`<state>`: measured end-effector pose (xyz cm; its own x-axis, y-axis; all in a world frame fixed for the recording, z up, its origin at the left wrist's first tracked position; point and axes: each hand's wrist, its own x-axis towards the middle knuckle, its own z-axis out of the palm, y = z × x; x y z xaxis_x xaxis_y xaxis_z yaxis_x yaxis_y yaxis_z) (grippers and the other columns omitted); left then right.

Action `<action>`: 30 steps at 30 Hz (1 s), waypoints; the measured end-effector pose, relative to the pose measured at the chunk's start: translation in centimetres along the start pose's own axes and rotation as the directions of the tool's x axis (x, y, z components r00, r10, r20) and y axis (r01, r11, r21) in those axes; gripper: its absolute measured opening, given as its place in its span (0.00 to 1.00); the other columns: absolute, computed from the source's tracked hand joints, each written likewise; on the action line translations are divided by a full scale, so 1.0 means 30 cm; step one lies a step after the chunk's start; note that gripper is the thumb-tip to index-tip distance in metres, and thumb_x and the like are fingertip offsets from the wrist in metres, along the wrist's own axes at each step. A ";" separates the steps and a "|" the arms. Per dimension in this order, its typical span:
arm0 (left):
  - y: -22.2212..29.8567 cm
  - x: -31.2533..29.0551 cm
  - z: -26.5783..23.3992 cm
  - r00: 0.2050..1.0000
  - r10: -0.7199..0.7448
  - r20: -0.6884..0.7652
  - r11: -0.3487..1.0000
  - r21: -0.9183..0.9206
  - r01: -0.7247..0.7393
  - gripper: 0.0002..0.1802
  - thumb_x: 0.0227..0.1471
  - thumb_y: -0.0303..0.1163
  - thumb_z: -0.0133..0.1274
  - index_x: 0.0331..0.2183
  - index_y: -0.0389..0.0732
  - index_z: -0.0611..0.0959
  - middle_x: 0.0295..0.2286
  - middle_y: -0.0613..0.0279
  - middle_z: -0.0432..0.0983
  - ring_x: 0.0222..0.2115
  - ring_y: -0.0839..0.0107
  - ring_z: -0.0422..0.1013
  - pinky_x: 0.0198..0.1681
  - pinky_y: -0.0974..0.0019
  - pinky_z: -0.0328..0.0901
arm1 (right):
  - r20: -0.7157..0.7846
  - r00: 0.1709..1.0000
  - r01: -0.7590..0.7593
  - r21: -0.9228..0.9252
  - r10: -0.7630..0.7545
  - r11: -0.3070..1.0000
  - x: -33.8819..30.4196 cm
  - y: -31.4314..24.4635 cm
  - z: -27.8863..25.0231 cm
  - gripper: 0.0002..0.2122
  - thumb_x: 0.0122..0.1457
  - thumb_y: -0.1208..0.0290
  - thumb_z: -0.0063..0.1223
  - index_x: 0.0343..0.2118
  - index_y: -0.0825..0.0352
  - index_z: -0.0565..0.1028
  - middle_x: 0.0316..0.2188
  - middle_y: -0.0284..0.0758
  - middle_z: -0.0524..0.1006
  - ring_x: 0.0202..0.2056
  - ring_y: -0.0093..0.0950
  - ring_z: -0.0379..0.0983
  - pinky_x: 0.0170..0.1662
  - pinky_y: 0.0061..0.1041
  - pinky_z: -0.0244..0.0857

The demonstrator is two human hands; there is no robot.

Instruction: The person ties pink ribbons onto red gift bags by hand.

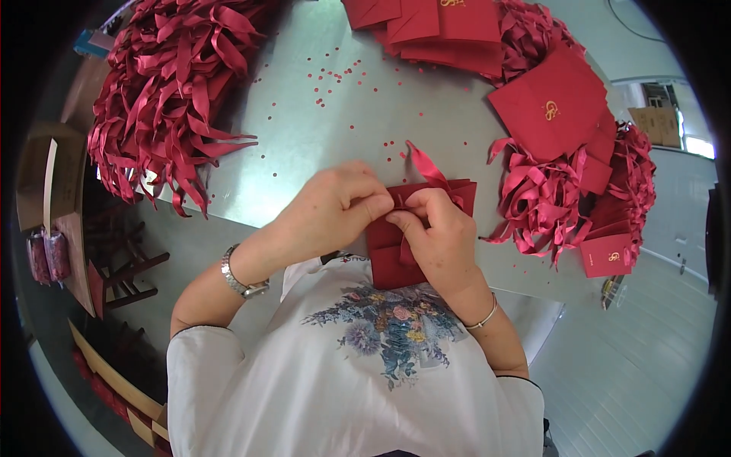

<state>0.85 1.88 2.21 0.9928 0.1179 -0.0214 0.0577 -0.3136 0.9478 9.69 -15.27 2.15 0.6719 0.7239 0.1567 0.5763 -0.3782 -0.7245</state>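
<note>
In the head view, a dark red folded card envelope (396, 244) is held at the centre of the frame, over the near edge of the grey desk (320, 114). The left hand (335, 206) is closed on the envelope's upper left edge, thumb and fingers pinched together. The right hand (438, 232) is closed over its middle, pinching a red ribbon (428, 167) that rises from the envelope toward the upper right. A large heap of loose red ribbons (167, 91) is seen at the upper left of the frame. A stack of red envelopes (426, 27) lies at the top centre. More envelopes with tied ribbons (563, 167) are piled at the right. Small red paper dots (327, 84) are scattered across the desk between them.
</note>
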 end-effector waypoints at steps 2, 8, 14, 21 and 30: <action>0.015 0.032 -0.001 0.999 0.041 -0.007 0.996 0.077 -0.040 0.06 0.48 0.21 0.53 0.32 0.36 0.81 0.27 0.58 0.71 0.28 0.64 0.70 0.32 0.65 0.66 | -0.014 0.999 0.028 -0.019 -0.029 0.999 0.001 0.000 -0.002 0.12 0.48 0.70 0.65 0.30 0.66 0.71 0.21 0.37 0.76 0.23 0.36 0.74 0.25 0.30 0.67; 0.062 0.164 -0.072 0.939 0.006 0.344 0.970 0.224 -0.088 0.09 0.45 0.24 0.54 0.33 0.39 0.83 0.29 0.58 0.72 0.31 0.62 0.71 0.36 0.63 0.65 | -0.054 0.992 0.112 -0.106 -0.118 0.988 -0.002 -0.008 0.002 0.12 0.46 0.66 0.66 0.27 0.63 0.72 0.20 0.33 0.75 0.21 0.30 0.74 0.24 0.27 0.66; 0.030 0.197 -0.046 0.873 0.140 0.467 0.837 0.415 -0.356 0.04 0.44 0.24 0.55 0.28 0.39 0.81 0.29 0.59 0.71 0.35 0.59 0.70 0.36 0.60 0.67 | 0.003 0.999 0.050 -0.152 -0.050 0.987 -0.015 -0.022 -0.011 0.17 0.46 0.65 0.67 0.36 0.64 0.73 0.18 0.33 0.75 0.20 0.31 0.73 0.23 0.27 0.66; -0.069 0.205 -0.040 0.917 0.207 0.342 0.694 0.609 -0.384 0.08 0.39 0.20 0.55 0.28 0.39 0.78 0.32 0.59 0.71 0.37 0.59 0.69 0.37 0.60 0.67 | -0.058 0.996 -0.068 0.032 0.069 0.997 -0.122 0.079 -0.133 0.11 0.52 0.71 0.62 0.37 0.67 0.75 0.21 0.36 0.77 0.19 0.28 0.73 0.24 0.24 0.65; -0.119 0.276 -0.112 0.956 0.255 0.148 0.508 0.821 -0.262 0.06 0.43 0.24 0.53 0.30 0.41 0.78 0.31 0.59 0.71 0.35 0.59 0.70 0.36 0.59 0.68 | -0.008 0.987 0.140 -0.422 -0.159 0.896 -0.158 0.187 -0.057 0.10 0.50 0.70 0.61 0.34 0.63 0.74 0.24 0.33 0.71 0.24 0.30 0.71 0.24 0.27 0.64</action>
<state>8.51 7.13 -0.27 0.9790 -0.1063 0.1741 -0.1447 -0.9634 0.2257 10.55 -21.81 -1.52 0.5758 0.7699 0.2751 0.8068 -0.4807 -0.3436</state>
